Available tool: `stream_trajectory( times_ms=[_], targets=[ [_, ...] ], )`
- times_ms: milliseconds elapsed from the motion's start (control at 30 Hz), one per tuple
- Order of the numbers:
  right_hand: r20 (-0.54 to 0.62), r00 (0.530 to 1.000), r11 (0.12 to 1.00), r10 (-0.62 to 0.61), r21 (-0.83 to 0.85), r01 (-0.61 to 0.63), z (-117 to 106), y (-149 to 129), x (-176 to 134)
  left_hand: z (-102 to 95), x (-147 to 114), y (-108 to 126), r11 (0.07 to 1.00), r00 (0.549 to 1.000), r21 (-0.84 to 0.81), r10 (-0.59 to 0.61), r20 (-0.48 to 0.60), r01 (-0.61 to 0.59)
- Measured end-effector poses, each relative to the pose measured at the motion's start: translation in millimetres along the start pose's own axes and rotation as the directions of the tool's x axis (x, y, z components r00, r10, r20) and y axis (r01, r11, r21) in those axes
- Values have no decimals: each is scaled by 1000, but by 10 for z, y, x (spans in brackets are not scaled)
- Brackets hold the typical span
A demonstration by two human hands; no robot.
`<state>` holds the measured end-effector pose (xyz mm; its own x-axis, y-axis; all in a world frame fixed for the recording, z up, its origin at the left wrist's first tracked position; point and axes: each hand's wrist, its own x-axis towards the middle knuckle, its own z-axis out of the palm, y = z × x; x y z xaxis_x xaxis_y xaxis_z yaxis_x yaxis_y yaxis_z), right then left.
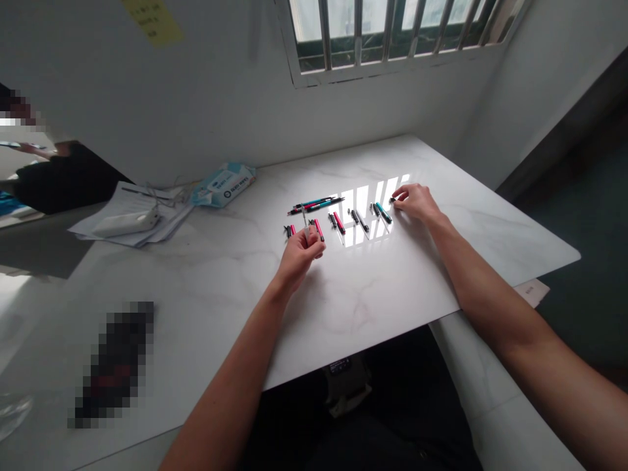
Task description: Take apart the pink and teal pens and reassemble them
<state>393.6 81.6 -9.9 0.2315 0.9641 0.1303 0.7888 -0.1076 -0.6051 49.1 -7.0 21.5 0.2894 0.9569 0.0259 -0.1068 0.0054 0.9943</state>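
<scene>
My left hand (300, 252) is closed around a thin, pale pen part (304, 217) that points up and away from me. Farther right, the fingertips of my right hand (417, 201) pinch a small black pen part (392, 199) at the table surface. Between the hands lies a row of pens in pieces: a red set (338, 222), a grey and black set (361, 221) and a teal set (381, 212). More red pieces (290, 231) lie by my left hand, which partly covers the red set (317, 229) beside it. Behind the row rest several longer teal, red and black pens (316, 205).
A blue and white wipes pack (224, 184) lies at the back left. Next to it are papers (118, 203) with a white device (128, 222) and cable on top. A blurred dark object (115, 363) is at the left. Another person's sleeve (73, 173) shows at far left.
</scene>
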Motion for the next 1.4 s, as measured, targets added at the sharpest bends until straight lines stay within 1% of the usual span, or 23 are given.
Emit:
stream_trajectory(
  times_ms=[167, 233, 300, 367, 400, 433, 467, 500, 567, 600, 633, 667, 733, 833, 1000, 1133, 1200, 1233, 1300, 1333, 1400],
  targets=[
    [2, 1000, 1000, 0, 14, 0, 7, 36, -4, -10, 4, -18, 1000, 1000, -4, 0, 0, 0],
    [-33, 999, 999, -2, 34, 3, 0, 56, 5, -11, 1, -14, 1000, 1000, -10, 2, -1, -2],
    [-93, 996, 996, -6, 87, 14, -6, 32, 7, -10, -6, 1, 1000, 1000, -23, 15, -12, -15],
    [-134, 991, 979, -25, 199, 52, 1, -83, -29, -6, -14, 21, 999, 999, -37, 37, -25, -38],
    [-129, 990, 956, -56, 279, 91, 12, -186, -73, -4, -18, 28, 998, 999, -43, 48, -26, -49],
    [-103, 989, 918, -109, 370, 140, 31, -319, -140, -1, -21, 32, 997, 998, -48, 58, -24, -59],
    [-59, 980, 862, -189, 467, 194, 58, -478, -229, 3, -22, 30, 996, 998, -50, 67, -18, -68],
    [-1, 957, 792, -292, 561, 242, 93, -655, -340, 6, -23, 24, 996, 997, -46, 77, -14, -78],
    [104, 867, 656, -487, 699, 284, 181, -1021, -602, 10, -22, -1, 996, 996, -6, 94, -7, -94],
    [144, 821, 605, -552, 747, 276, 231, -1186, -736, 11, -20, -17, 995, 995, 28, 101, -8, -101],
    [159, 799, 571, -580, 779, 260, 283, -1327, -858, 9, -19, -32, 992, 994, 65, 107, -13, -106],
    [168, 792, 547, -587, 804, 235, 333, -1437, -963, 6, -17, -46, 989, 993, 102, 114, -19, -112],
    [153, 816, 510, -557, 839, 191, 420, -1562, -1100, -5, -13, -66, 978, 990, 167, 134, -32, -127],
    [111, 861, 475, -496, 865, 163, 500, -1582, -1152, -20, -7, -80, 960, 986, 233, 164, -34, -152],
    [118, 888, 458, -445, 882, 113, 571, -1571, -1137, -6, -20, -75, 950, 988, 275, 154, -8, -146],
    [134, 915, 450, -379, 891, 56, 567, -1628, -1108, 10, -48, -60, 958, 994, 266, 107, 14, -107],
    [107, 939, 436, -327, 899, 49, 510, -1644, -1049, 7, -52, -61, 958, 996, 270, 91, 17, -92],
    [84, 950, 427, -302, 903, 56, 470, -1644, -1011, 1, -49, -61, 960, 996, 267, 88, 4, -86],
    [28, 963, 409, -268, 908, 88, 388, -1624, -935, -18, -35, -55, 972, 994, 221, 94, -56, -80],
    [9, 963, 409, -269, 906, 106, 357, -1606, -908, -31, -25, -45, 980, 990, 178, 104, -96, -86],
    [9, 952, 440, -307, 888, 133, 337, -1561, -891, -62, -3, -14, 990, 974, 74, 135, -180, -123]
  ],
)
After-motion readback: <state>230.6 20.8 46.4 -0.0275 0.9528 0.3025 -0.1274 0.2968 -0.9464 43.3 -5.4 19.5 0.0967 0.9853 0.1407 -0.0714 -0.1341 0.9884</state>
